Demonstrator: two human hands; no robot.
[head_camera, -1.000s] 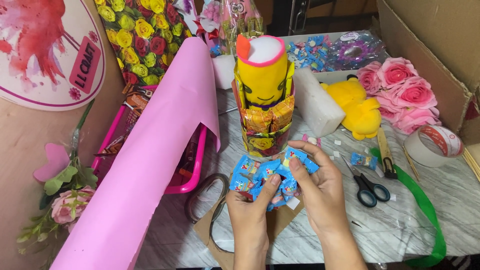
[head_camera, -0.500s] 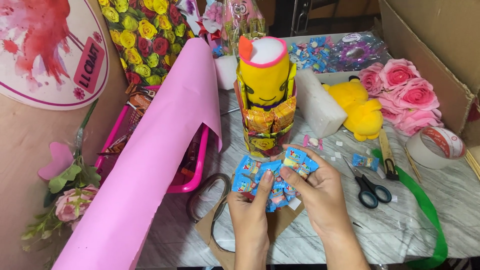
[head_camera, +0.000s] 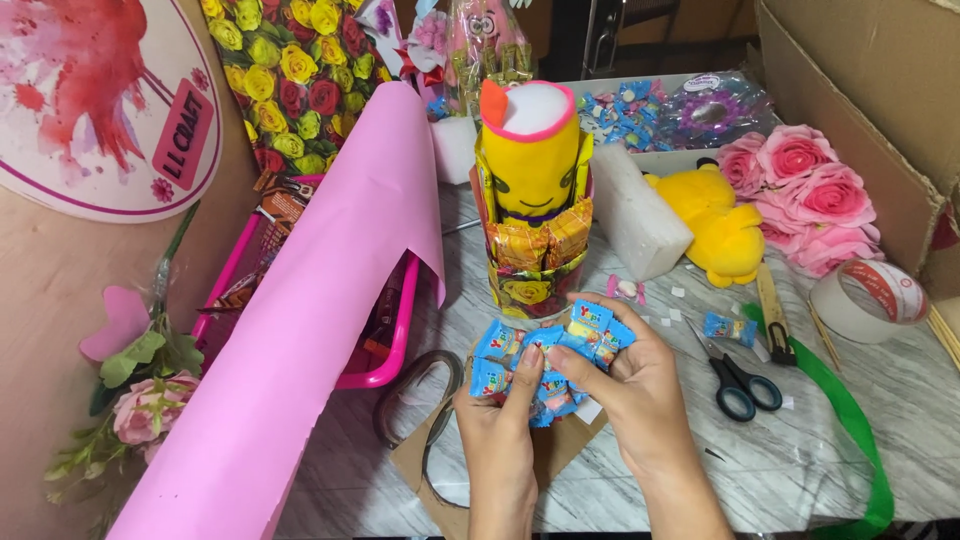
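Left hand: fingers grasp blue candy packets.
Right hand: fingers pinch the same packets.
Change: packets now lower – away from yellow candy tower.

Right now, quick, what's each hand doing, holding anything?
Left hand: closed on the strip of blue candy packets.
Right hand: closed on the same strip, pinching its upper end.

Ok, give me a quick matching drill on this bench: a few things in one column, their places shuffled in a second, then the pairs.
Things:
1 blue candy packets
2 scissors
3 tape roll
4 pink paper roll

Places:
A far right of the marble top
B held in both hands
C leaning over the pink basket, left
D flat on the marble, right of the hands

Pairs: 1-B, 2-D, 3-A, 4-C
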